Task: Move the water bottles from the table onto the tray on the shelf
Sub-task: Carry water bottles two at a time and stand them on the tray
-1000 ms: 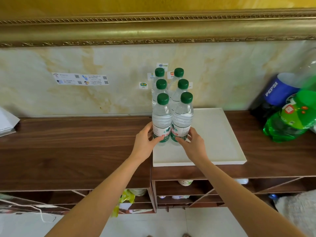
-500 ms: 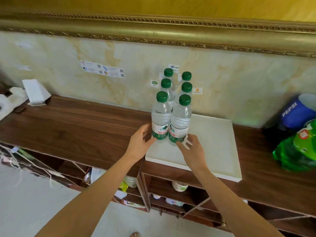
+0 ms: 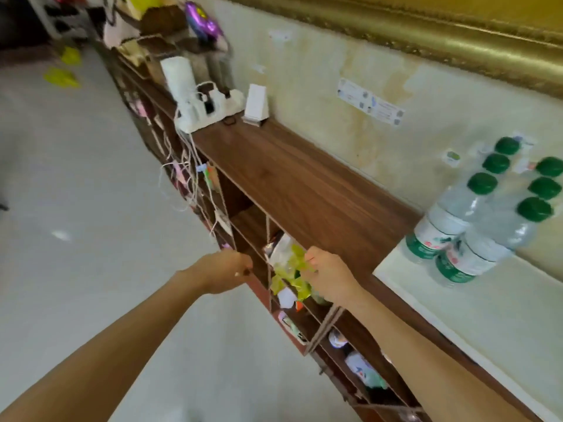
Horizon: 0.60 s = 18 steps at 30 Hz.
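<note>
While the head view tilted and blurred, six green-capped water bottles (image 3: 475,229) stood in two close rows on the white tray (image 3: 499,318) at the right, on the wooden shelf (image 3: 292,184) by the wall. Both hands were well apart from them, to the left, in front of the shelf's cubbies. The left hand (image 3: 224,271) was loosely curled and held nothing. The right hand (image 3: 330,277) was likewise half closed and empty, beside yellow-green wrappers (image 3: 291,269) in a cubby.
</note>
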Each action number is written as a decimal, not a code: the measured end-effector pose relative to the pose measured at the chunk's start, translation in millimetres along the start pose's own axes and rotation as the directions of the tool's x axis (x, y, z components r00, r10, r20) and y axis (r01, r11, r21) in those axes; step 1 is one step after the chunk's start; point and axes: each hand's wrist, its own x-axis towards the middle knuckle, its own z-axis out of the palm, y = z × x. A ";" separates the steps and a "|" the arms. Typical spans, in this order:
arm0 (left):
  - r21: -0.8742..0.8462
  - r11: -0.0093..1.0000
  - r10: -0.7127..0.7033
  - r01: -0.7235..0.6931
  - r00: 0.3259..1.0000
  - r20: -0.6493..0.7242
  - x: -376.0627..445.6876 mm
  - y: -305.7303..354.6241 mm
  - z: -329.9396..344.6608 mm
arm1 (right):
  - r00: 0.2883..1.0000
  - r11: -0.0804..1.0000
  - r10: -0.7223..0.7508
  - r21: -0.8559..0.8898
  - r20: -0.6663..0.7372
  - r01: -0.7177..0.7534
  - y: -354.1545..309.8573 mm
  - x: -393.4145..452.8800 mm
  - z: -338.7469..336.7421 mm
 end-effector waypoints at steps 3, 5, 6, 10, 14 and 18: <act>0.014 0.986 -0.164 0.165 0.986 -0.019 -49.0 -69.0 5.8 | 0.981 0.976 -0.153 -0.136 0.115 0.168 -72.8 35.6 31.7; 0.005 0.959 -0.284 0.284 0.959 -0.020 -81.2 -118.6 11.7 | 0.946 0.939 -0.257 -0.181 0.198 0.293 -128.4 60.0 61.0; -0.009 0.940 -0.340 0.340 0.940 -0.007 -97.2 -143.3 14.1 | 0.922 0.913 -0.300 -0.208 0.244 0.352 -157.5 71.4 77.1; -0.102 0.860 -0.502 0.500 0.865 0.010 -161.7 -240.2 22.8 | 0.820 0.806 -0.441 -0.242 0.364 0.541 -281.7 104.6 147.4; -0.183 0.781 -0.610 0.598 0.792 -0.015 -228.6 -343.8 23.9 | 0.744 0.733 -0.501 -0.240 0.443 0.636 -395.7 124.1 221.3; -0.263 0.691 -0.706 0.673 0.706 -0.048 -284.5 -427.2 13.5 | 0.712 0.710 -0.508 -0.232 0.485 0.665 -479.7 146.3 275.6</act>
